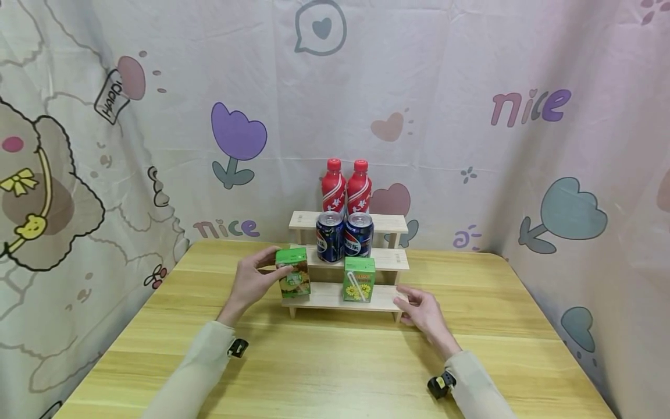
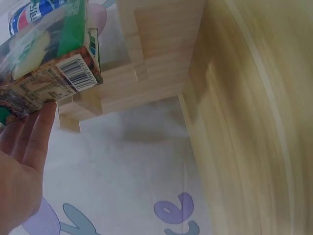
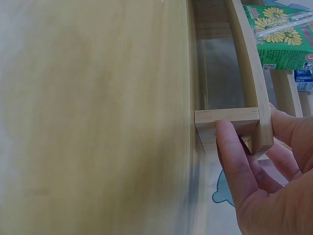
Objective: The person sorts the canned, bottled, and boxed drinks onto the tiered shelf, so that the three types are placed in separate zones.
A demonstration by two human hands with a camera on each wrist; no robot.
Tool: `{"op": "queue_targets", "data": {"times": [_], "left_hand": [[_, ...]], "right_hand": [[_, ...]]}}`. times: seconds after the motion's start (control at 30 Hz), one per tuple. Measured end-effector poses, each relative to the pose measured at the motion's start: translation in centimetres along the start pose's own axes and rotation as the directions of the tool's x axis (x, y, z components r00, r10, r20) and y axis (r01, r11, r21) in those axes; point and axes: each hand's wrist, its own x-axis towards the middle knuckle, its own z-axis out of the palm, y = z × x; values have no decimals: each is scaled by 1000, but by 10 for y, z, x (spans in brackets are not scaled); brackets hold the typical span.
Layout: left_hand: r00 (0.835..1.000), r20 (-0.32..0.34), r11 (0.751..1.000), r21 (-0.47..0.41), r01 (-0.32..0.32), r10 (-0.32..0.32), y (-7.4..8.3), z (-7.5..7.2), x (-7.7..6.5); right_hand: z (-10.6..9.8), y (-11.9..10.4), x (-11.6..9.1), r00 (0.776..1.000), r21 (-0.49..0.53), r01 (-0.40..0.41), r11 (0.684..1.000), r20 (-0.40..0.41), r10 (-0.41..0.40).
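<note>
My left hand [image 1: 253, 280] pinches a green and brown drink carton [image 1: 293, 272] over the left end of a three-tier wooden stand's [image 1: 325, 295] lowest step. From the left wrist view, the barcode on the carton's [image 2: 78, 73] underside shows; the carton is tilted. At the right end of the same step, my right hand [image 1: 423, 311] holds the shelf edge and leg, as the right wrist view also shows with the hand [image 3: 274, 188] around the corner. A green carton with yellow flowers [image 1: 359, 279] stands on the lowest step between the hands.
Two blue cans [image 1: 330, 237] stand side by side on the middle step. Behind them, two red bottles [image 1: 333, 186] are on the top step. The stand sits on a wood-grain table [image 1: 324, 372], with a printed cloth [image 1: 429, 70] hanging behind and at both sides.
</note>
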Motion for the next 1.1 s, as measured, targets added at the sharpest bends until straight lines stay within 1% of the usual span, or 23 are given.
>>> {"op": "queue_targets", "data": {"times": [0.13, 0.3, 0.4, 0.63, 0.73, 0.87, 0.97, 1.1], "left_hand": [[1000, 24, 1000, -19, -4, 4, 0, 8, 0], [998, 57, 1000, -27, 11, -9, 3, 20, -2], [997, 74, 999, -50, 19, -16, 3, 26, -2], [993, 119, 994, -100, 36, -24, 4, 41, -3], [992, 126, 993, -113, 39, -24, 5, 47, -3], [993, 117, 993, -119, 28, -14, 6, 54, -2], [993, 114, 992, -126, 31, -16, 5, 59, -2], [992, 119, 991, -126, 50, -35, 4, 64, -2]], "right_hand": [[-1, 0, -1, 1000, -2, 3, 1000, 2, -3], [-2, 1, 0, 1000, -15, 20, 1000, -1, -20], [-3, 2, 1, 1000, -21, 23, 1000, -1, -23], [-3, 3, 1, 1000, -10, 5, 1000, 3, -5], [-2, 3, 1, 1000, -11, 6, 1000, 3, -6], [-2, 3, 1, 1000, -14, 11, 1000, 1, -11], [-2, 3, 1, 1000, -12, 8, 1000, 0, -8], [0, 3, 2, 1000, -7, 3, 1000, 5, -3]]}}
